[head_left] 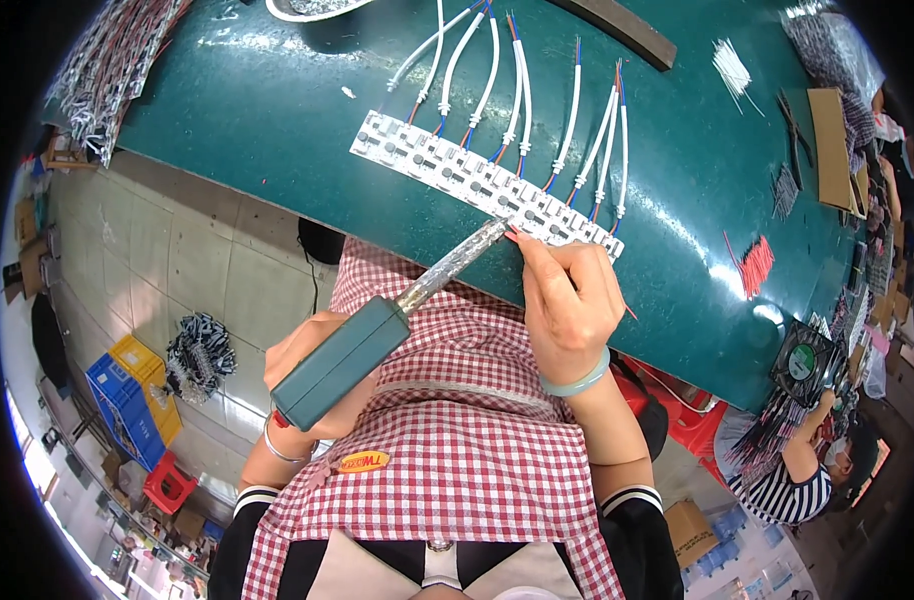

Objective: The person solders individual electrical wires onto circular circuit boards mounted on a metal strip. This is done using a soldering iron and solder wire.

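Observation:
My left hand (pixel 305 352) is wrapped around the thick green handle of a soldering iron (pixel 343 362). The iron's metal barrel slants up to the right, its tip at the near edge of a white strip of small circuit boards (pixel 427 158). My right hand (pixel 575 308) is closed in a pinch on a thin red wire (pixel 632 313); one end shows past the fingertips by the iron's tip, the other sticks out beside the palm. Several white cables (pixel 575 110) with blue and brown cores run from the strip's far side. Whether the tip touches the wire I cannot tell.
A dark bar (pixel 622 30) and a metal dish (pixel 317 8) lie at the table's far side. To the right are red wires (pixel 754 268), white wires (pixel 732 66), pliers (pixel 795 130) and a small fan (pixel 802 360). A co-worker in stripes (pixel 787 495) sits at right.

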Action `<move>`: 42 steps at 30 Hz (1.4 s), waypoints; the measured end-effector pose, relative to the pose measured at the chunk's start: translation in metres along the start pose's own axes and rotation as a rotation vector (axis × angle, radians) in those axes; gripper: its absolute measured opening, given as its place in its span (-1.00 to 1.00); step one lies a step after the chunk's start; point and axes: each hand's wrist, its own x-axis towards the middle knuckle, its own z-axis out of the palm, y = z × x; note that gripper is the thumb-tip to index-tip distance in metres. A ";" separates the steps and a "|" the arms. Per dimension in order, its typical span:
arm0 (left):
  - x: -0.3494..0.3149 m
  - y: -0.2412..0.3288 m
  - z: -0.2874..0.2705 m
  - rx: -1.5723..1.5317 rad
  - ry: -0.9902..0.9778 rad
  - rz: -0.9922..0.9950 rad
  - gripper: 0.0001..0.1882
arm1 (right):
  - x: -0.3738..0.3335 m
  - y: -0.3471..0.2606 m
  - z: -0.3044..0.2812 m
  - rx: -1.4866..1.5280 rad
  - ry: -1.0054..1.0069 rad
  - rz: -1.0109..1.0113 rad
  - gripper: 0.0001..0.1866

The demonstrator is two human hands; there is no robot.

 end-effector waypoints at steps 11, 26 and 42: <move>-0.003 -0.003 -0.002 0.042 0.043 0.005 -0.73 | 0.010 -0.012 0.006 0.049 0.088 -0.021 -0.66; -0.001 -0.014 0.000 -0.031 0.015 0.038 -0.79 | 0.009 -0.009 0.016 0.010 0.011 -0.015 -0.70; -0.004 -0.012 -0.009 0.038 0.063 0.025 -0.74 | 0.013 -0.014 0.011 0.002 -0.031 0.036 -0.68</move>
